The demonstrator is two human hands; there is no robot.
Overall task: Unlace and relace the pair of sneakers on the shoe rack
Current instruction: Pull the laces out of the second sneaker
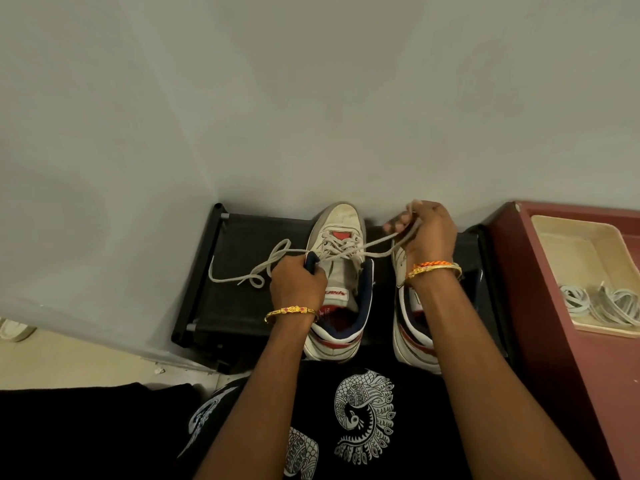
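Two white sneakers with navy and red trim stand side by side on a black shoe rack [239,237], toes toward the wall. My left hand [298,280] grips the collar of the left sneaker [341,268]. Its grey lace [249,271] is threaded through the eyelets, with one loose end lying in loops on the rack to the left. My right hand [427,233] pinches the other lace end and holds it taut up to the right. The right sneaker [408,327] is mostly hidden under my right forearm.
A grey wall rises directly behind the rack. To the right stands a maroon cabinet [540,306] bearing a cream tray [568,237] with several spare laces [602,303] in it. A pale floor shows at the lower left.
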